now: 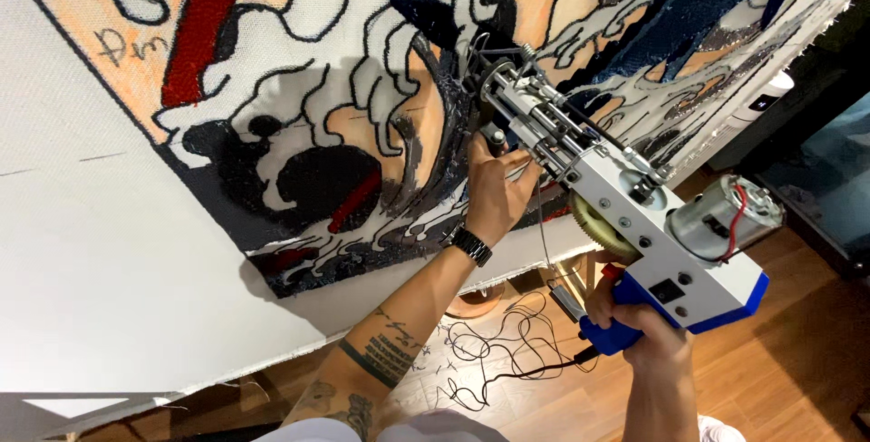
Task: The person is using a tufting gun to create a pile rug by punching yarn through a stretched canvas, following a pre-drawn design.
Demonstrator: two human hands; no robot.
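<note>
Head view, looking along a stretched tufting cloth (109,252) filling the frame from 9 to 1 o'clock, partly tufted in black, navy, orange and red. Tufting gun (625,215), white body with blue base, lying at 3 o'clock of centre, needle end pressed against the dark tufted area near centre. Left hand (497,190), at centre, fingers curled around the gun's black front handle (496,138); black wristwatch (471,245) at the wrist. Right hand (639,320), at 4 o'clock, fingers closed tight on the blue pistol grip (609,331). Grey motor (720,215) projecting at 3 o'clock. Black cable (507,351) looping over wooden floor (779,360) at 6 o'clock.
</note>
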